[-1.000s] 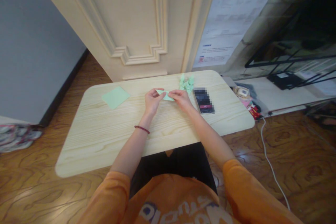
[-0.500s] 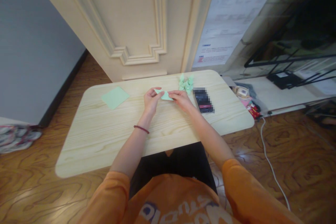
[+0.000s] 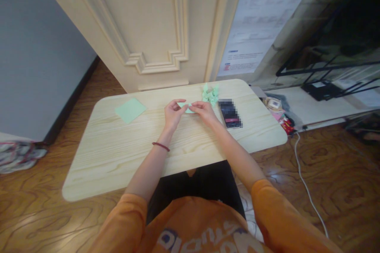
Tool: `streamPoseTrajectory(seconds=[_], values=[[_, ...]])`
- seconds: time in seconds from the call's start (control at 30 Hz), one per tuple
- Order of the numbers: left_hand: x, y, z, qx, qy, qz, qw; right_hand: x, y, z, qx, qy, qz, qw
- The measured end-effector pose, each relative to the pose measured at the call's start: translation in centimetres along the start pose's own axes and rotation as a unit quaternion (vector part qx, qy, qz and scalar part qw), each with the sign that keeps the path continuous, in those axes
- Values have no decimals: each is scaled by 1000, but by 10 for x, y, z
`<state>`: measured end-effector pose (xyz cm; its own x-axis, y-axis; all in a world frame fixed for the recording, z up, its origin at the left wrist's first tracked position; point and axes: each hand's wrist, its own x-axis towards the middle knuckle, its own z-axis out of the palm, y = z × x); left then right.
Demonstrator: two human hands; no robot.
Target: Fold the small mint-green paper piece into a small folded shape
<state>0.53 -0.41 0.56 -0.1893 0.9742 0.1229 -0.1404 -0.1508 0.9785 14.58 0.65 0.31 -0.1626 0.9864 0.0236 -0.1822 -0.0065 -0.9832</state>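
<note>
Shirt lettering (image 3: 192,240) unreadable, poster text (image 3: 257,19) blurred

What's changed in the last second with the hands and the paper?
The left hand and right hand have drawn closer together, now hiding more of the small green paper held between them. The green paper square, the pile of folded green paper and the phone stayed where they were on the table.

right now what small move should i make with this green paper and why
I'd probably press a crease into the small green paper next: your left hand and right hand both pinch it, and it looks partly folded, so a firm crease should hold that shape. The flat green square can wait.
</note>
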Motion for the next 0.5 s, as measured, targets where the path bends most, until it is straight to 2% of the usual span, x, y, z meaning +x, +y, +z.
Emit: streamPoseTrajectory(seconds=[0.2, 0.37, 0.5], values=[[6, 5, -11, 79, -36, -2, 996, 5, 2, -4, -56, -5, -41, 998], [11, 7, -21, 75, -74, -31, 994, 4, 0, -6, -80, -30, -36, 996], [13, 8, -24, 52, -88, -54, 993, 2, -3, -7, -80, -26, -32, 996]])
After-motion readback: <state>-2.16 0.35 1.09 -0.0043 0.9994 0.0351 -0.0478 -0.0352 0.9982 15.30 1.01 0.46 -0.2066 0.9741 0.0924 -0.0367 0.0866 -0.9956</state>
